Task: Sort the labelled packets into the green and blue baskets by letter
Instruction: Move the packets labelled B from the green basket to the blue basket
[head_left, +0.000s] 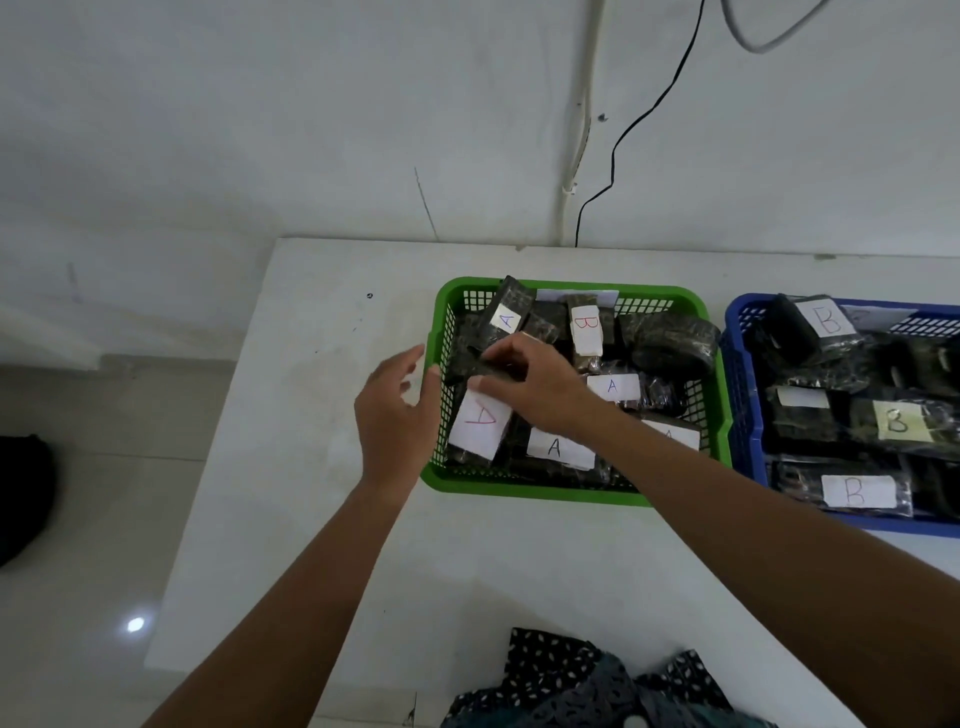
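Observation:
A green basket (566, 493) sits mid-table, full of dark packets with white labels, most marked A and one marked B (586, 330) near its back. My right hand (535, 384) reaches into its left side and pinches a dark packet (470, 366) lying over an A-labelled packet (480, 423). My left hand (395, 410) hovers just outside the basket's left wall, fingers relaxed and holding nothing. A blue basket (745, 415) at the right edge holds dark packets labelled B (860, 491).
The white table (322, 415) stands against a white wall, its left edge dropping to a tiled floor. A black cable (613, 156) hangs down the wall behind the green basket. Patterned dark cloth (582, 680) lies at the table's near edge.

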